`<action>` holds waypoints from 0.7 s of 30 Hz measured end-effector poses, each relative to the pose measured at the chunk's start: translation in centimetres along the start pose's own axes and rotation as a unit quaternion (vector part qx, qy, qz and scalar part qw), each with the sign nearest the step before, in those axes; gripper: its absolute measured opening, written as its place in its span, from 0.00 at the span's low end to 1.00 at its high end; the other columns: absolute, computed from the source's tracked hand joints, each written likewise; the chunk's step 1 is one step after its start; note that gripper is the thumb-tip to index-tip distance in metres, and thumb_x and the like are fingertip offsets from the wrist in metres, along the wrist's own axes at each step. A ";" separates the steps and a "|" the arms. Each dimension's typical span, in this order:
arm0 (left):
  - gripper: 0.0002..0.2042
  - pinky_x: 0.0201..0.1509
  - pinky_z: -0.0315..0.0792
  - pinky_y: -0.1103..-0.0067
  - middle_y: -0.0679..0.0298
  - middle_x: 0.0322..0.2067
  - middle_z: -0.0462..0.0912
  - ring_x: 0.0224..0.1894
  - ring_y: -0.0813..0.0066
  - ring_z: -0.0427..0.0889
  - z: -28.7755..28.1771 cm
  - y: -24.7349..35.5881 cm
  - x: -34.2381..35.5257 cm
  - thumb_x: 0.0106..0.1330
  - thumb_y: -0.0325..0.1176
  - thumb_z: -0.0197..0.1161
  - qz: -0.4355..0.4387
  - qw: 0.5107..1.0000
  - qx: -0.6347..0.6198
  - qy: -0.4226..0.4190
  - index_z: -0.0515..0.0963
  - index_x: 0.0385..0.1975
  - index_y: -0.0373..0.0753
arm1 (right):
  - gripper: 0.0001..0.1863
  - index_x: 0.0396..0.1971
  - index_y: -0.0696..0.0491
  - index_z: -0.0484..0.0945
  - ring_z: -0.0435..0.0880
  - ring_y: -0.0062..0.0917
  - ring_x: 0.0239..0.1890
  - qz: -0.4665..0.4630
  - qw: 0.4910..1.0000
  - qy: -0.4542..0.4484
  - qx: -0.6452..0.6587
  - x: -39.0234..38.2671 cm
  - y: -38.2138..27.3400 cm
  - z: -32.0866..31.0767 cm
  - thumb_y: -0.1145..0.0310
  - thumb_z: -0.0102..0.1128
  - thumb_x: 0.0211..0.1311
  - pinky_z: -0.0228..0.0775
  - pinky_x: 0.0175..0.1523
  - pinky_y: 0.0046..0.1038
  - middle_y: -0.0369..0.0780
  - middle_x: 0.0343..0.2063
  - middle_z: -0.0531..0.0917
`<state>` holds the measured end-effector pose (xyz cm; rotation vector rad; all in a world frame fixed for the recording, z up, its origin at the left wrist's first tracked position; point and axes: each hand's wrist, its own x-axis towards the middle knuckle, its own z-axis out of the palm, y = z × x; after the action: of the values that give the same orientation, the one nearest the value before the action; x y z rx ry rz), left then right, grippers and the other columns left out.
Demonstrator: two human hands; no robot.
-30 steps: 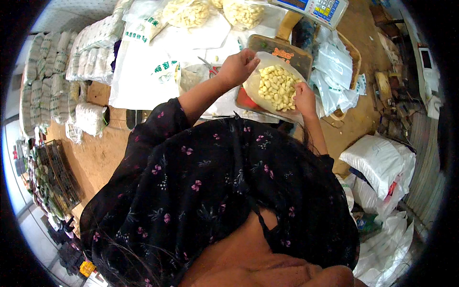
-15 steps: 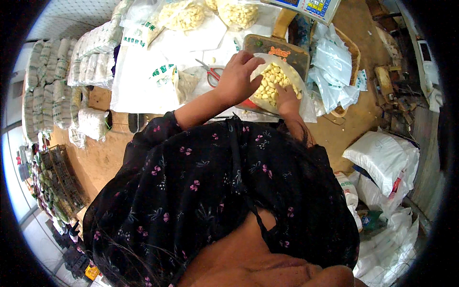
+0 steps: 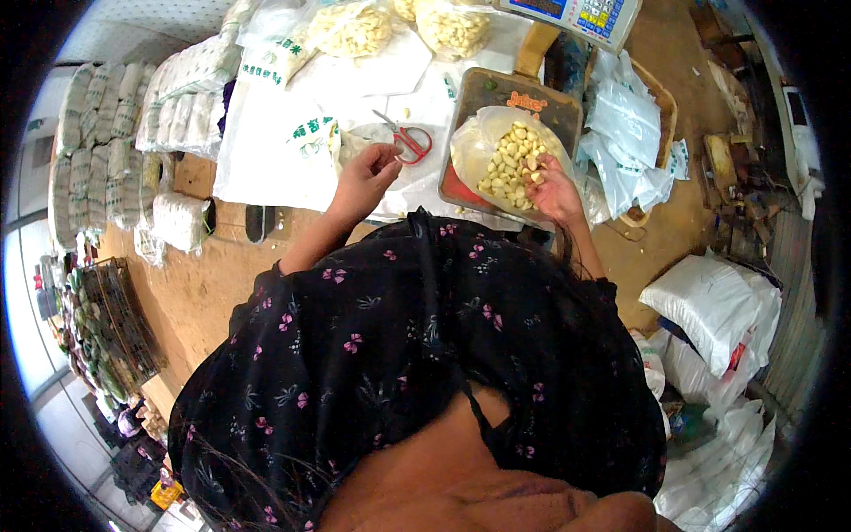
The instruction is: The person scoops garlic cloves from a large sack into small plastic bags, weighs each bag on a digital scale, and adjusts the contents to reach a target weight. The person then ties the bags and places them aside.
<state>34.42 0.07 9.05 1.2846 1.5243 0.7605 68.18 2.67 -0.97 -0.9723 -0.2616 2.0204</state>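
Observation:
A clear plastic bag of peeled garlic cloves (image 3: 507, 174) lies open on the dark, worn scale platform (image 3: 483, 87). My right hand (image 3: 558, 191) is at the bag's right side, palm turned up, with a few cloves held in its curled fingers. Left of the scale, my left hand (image 3: 365, 182) hovers over the white sheet with thumb and fingers slightly apart and nothing visible between them. Just beyond it is the mouth of a white printed bag (image 3: 341, 146). Red-handled scissors (image 3: 412, 144) lie open-bladed right of that hand.
Filled bags of cloves (image 3: 353, 31) stand at the table's far side. The scale's display panel (image 3: 598, 19) rises at the back right. Light-blue plastic bags (image 3: 625, 115) hang over a basket on the right. Wrapped bundles (image 3: 182, 84) are stacked at left; white sacks (image 3: 700, 297) sit lower right.
My left hand has left the clove bag and moved left, near the scissors. My right hand has lifted out of the cloves with a few in its fingers. The bag's mouth has slumped.

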 end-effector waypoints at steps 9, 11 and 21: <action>0.10 0.33 0.70 0.83 0.67 0.25 0.75 0.27 0.82 0.74 -3.1 -1.7 -1.3 0.60 0.31 0.55 -0.022 0.999 -0.034 0.034 0.74 0.39 0.34 | 0.13 0.35 0.52 0.69 0.74 0.43 0.36 -0.260 0.611 0.091 -0.742 4.8 2.4 0.4 0.69 0.56 0.48 0.68 0.40 0.37 0.46 0.32 0.74; 0.10 0.33 0.70 0.83 0.67 0.25 0.76 0.27 0.81 0.74 -4.8 -1.1 -1.1 0.61 0.32 0.55 -0.019 0.998 -0.042 0.039 0.74 0.39 0.34 | 0.15 0.41 0.51 0.71 0.73 0.45 0.40 -0.241 0.533 0.067 -0.808 4.7 2.6 1.8 0.69 0.51 0.50 0.67 0.42 0.42 0.48 0.36 0.73; 0.12 0.32 0.71 0.82 0.65 0.30 0.77 0.28 0.77 0.76 -20.2 -3.5 5.2 0.59 0.34 0.55 -0.065 0.973 -0.127 0.183 0.74 0.41 0.38 | 0.15 0.37 0.56 0.71 0.75 0.43 0.41 -0.133 0.470 0.072 -0.870 7.2 3.3 0.7 0.64 0.51 0.50 0.69 0.43 0.38 0.48 0.38 0.73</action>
<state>14.46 6.61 11.30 0.8780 1.7155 1.1113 63.27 6.38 -6.05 -1.9102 -2.4652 0.6505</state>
